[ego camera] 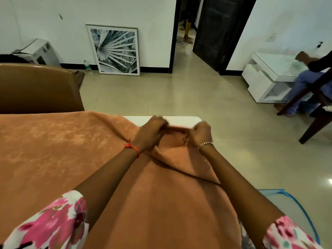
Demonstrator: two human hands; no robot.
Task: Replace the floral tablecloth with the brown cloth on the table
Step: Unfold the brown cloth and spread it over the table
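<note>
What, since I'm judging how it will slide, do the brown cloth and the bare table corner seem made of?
The brown cloth: soft napped fabric, perhaps velvet or plush; matte, with mottled lighter patches and limp folds. The table corner: hard, smooth white top, possibly laminate or plastic; flat, even colour, rounded edge.

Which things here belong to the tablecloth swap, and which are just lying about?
Job: brown cloth, gripped by left hand and right hand; white table, one corner uncovered.
Lying about: framed palm-leaf print, plastic bottle, brown chair, white side table.
</note>
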